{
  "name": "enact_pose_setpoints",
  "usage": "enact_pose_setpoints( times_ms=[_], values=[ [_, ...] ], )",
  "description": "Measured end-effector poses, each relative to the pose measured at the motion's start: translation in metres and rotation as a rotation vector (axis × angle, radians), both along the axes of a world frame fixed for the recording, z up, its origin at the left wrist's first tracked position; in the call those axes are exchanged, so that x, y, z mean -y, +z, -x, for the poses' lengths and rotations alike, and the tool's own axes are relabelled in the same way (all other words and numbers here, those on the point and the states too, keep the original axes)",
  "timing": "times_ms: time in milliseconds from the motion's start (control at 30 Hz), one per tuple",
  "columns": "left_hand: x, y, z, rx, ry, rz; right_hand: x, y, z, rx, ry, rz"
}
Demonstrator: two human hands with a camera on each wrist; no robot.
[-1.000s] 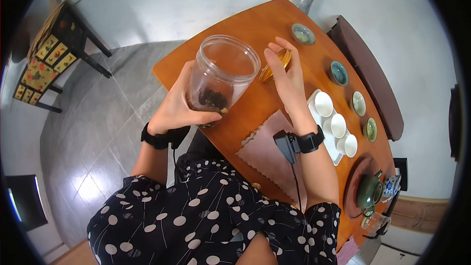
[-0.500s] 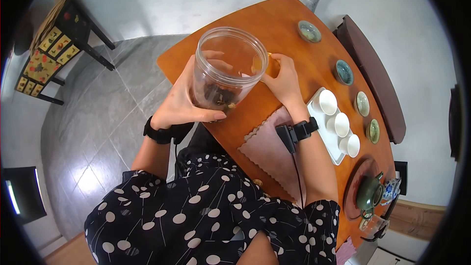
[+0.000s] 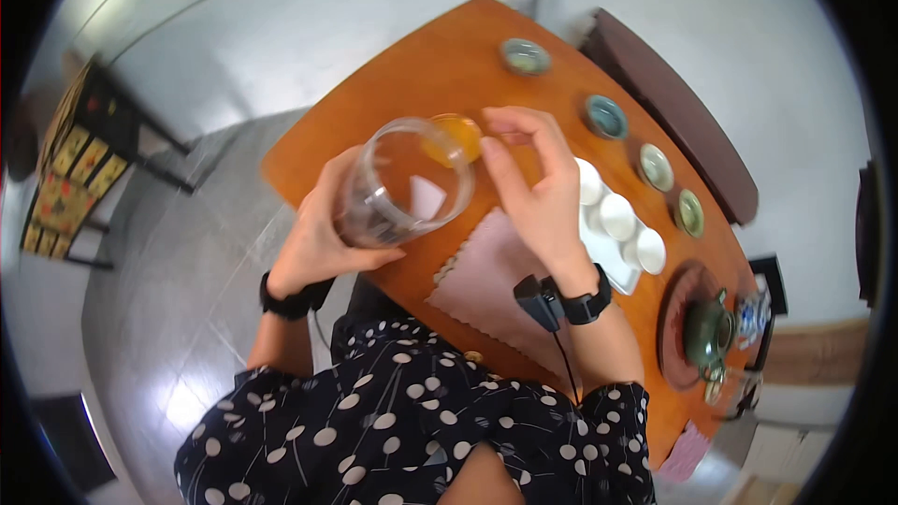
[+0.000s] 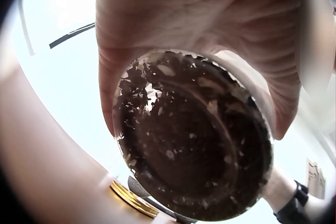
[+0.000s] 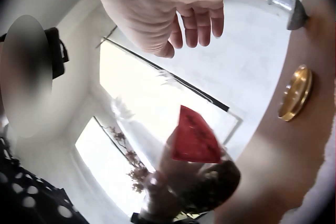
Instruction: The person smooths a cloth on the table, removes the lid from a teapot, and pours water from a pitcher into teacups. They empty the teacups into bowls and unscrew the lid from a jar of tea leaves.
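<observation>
My left hand (image 3: 313, 234) grips a clear jar (image 3: 376, 210) around its side, and the jar is tilted with its uncovered mouth toward the right. Dark dried leaves, likely tea, fill the base of the jar (image 4: 189, 140) in the left wrist view. A red label (image 5: 195, 139) shows on its side in the right wrist view. Just beyond the jar's mouth, a gold lid (image 3: 458, 136) lies on the wooden table. Close to that lid, my right hand (image 3: 543, 192) has loosely bent fingers and holds nothing.
Three white cups (image 3: 616, 217) stand on a white tray (image 3: 599, 245) to the right. Several small bowls (image 3: 605, 118) line the far side. A pinkish cloth (image 3: 496, 290) lies near the table's front edge. A green teapot (image 3: 708, 332) sits at the right end.
My right hand has set the gold lid on the table and let go of it. The jar in my left hand has tipped further to the right. The head view has shifted.
</observation>
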State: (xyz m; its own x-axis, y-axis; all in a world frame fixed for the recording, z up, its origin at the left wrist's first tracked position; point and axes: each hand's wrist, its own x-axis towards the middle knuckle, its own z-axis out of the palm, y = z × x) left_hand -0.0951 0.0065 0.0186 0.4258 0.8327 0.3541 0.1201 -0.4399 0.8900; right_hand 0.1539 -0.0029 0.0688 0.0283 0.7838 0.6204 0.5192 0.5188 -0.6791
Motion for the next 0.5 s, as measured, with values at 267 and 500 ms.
enact_pose_setpoints(
  times_ms=[267,500],
  values=[
    [0.007,0.017,-0.036,-0.107,-0.189,-0.103,0.071,0.042,-0.021,0.311,0.143,-0.124],
    [0.013,0.051,-0.093,-0.327,-0.363,-0.546,0.119,0.05,-0.05,0.598,0.167,0.206]
  ],
)
